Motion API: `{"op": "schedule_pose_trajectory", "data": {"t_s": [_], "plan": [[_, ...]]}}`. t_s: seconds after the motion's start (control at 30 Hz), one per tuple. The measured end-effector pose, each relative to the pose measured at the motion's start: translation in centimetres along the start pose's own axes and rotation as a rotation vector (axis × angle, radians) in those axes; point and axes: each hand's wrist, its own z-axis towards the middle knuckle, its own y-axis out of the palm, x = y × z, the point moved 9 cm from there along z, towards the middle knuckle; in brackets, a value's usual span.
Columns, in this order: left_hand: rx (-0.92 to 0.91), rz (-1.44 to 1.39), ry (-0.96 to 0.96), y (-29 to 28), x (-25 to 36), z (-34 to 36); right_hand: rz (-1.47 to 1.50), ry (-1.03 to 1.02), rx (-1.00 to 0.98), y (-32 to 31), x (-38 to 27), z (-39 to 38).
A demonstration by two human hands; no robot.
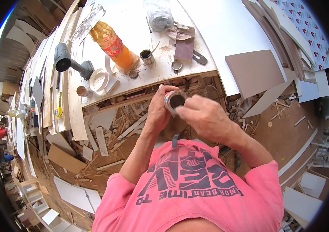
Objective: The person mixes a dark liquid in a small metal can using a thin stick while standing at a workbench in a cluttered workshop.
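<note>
In front of my chest, my left hand point(157, 111) is wrapped round a small tin can point(168, 101) with a coloured label. The can is tilted so its dark, open mouth faces me. My right hand point(208, 117) is at the can's right rim with its fingers curled and pressed together; whatever they hold, if anything, is hidden. Beyond the can, on the white workbench point(133, 31), stands another open tin point(146, 57) with a thin stick leaning out. Two small round lids lie near it, one lid point(134, 74) to its left and one lid point(176, 65) to its right.
A bottle of orange liquid point(112, 44), a white ring-shaped roll point(99, 79) and a cordless power tool point(71, 63) occupy the bench's left. Brown sandpaper point(184, 51) and a dark-handled tool point(199, 58) lie right. Wood scraps point(133, 125) litter the floor; panels point(255, 71) lean right.
</note>
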Motion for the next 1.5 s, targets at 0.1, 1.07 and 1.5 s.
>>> {"op": "schedule_pose_trajectory", "data": {"t_s": [0.1,1.07,1.5], "plan": [[-0.011,-0.057,-0.011,-0.7,-0.5,-0.2,-0.019,0.099,0.082,-1.8,2.1,0.5],[0.039,0.017,0.063,-0.5,1.0,-0.5,-0.112,0.021,-0.085,-0.7,0.8,1.5],[0.014,0.047,0.076,-0.6,0.9,0.0,-0.083,0.013,-0.142,0.1,0.4,1.1]]}}
